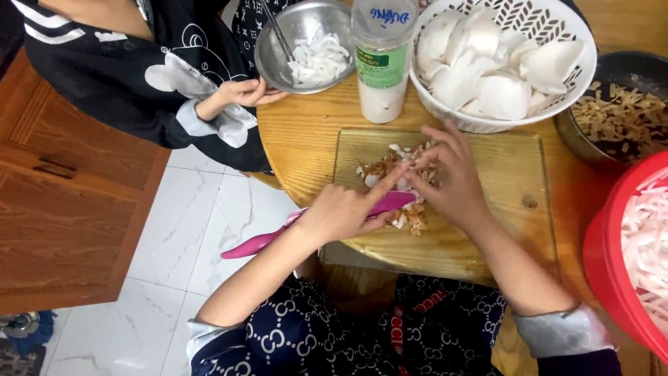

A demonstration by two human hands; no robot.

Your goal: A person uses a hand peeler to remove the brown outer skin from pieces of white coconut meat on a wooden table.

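Note:
My left hand (341, 212) is shut on a pink knife (254, 244), its index finger stretched along the blade toward a small pile of white and brown coconut scraps (390, 163). The knife's handle sticks out past the table edge to the left. My right hand (452, 177) rests with fingers spread on top of the same pile, pressing it to the wooden cutting board (508, 167). Part of the pile is hidden under both hands.
Behind the board stand a white basket of coconut pieces (577, 76), a plastic jar (383, 63) and a steel bowl (275, 63) held by another person's hand (243, 92). A dark pan of brown peelings (619, 122) and a red basin (612, 244) sit right. A wooden cabinet (62, 209) stands left.

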